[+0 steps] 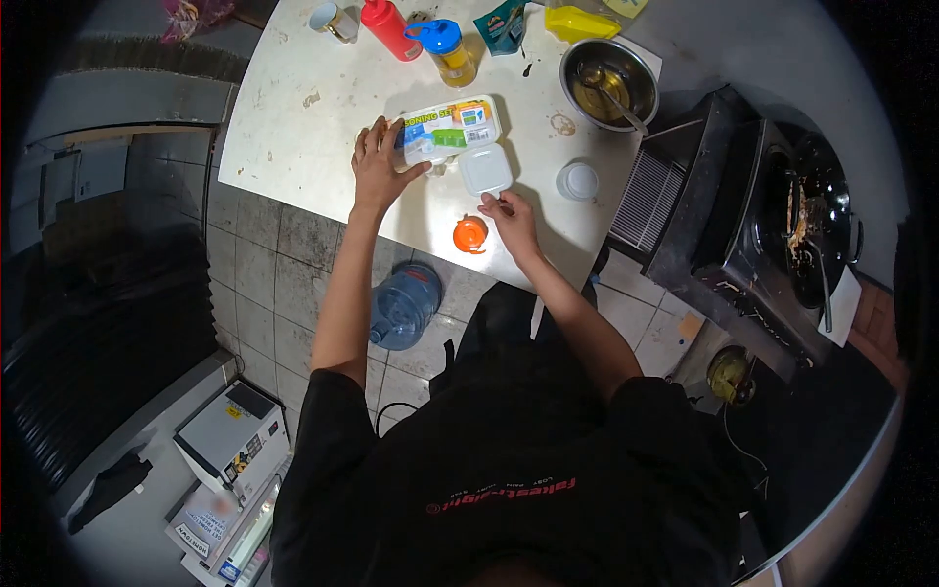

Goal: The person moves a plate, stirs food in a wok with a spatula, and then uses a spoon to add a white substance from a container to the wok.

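A white seasoning set box [447, 132] with a printed label lies on the table. My left hand [380, 168] grips its left end, fingers over the top and thumb along the near side. A small white square lid [485, 170] stands out from the box's near right side. My right hand [513, 225] pinches the near edge of that lid between thumb and fingers. Just left of my right hand, an orange cap [470, 234] lies near the table's front edge. A white round-lidded jar [578, 181] stands to the right.
On the white table [293, 147] stand a mug [334, 22], a red squeeze bottle [391, 29], a blue-topped bottle [450, 57], a teal pouch [503, 26] and a steel bowl [608, 86] with a ladle. A stove with a wok [820, 215] is at right; a water jug [405, 306] lies below.
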Demonstrator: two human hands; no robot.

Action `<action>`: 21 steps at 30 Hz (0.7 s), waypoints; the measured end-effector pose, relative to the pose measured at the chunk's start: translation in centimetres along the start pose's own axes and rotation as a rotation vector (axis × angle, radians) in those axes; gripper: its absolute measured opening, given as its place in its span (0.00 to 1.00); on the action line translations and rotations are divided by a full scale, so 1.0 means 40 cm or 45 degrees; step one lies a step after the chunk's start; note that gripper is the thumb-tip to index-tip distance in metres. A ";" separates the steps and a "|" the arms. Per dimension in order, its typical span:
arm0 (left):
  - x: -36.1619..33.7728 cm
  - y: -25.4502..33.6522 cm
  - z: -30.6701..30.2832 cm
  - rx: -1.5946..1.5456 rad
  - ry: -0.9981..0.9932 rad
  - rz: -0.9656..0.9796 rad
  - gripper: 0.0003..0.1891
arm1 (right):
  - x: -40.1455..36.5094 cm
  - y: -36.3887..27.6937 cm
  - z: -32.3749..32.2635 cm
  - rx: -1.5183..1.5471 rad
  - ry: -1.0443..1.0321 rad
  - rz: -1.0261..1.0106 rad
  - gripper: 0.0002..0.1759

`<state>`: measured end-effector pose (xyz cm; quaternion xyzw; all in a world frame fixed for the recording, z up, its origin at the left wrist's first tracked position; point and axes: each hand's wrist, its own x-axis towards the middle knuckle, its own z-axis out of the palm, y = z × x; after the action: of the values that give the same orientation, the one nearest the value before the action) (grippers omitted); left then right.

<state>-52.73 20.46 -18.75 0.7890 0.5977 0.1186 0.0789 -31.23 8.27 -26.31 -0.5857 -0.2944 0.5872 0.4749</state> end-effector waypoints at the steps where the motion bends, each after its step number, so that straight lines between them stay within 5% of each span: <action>1: -0.001 -0.001 0.002 -0.011 0.005 -0.005 0.46 | -0.004 -0.017 0.002 0.034 -0.006 0.034 0.16; 21: -0.001 -0.010 0.015 -0.038 0.034 -0.001 0.46 | 0.007 -0.014 -0.001 0.213 -0.178 -0.040 0.20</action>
<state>-52.93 20.53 -19.43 0.7859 0.5970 0.1380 0.0829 -31.03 8.72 -25.94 -0.4969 -0.2858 0.6415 0.5097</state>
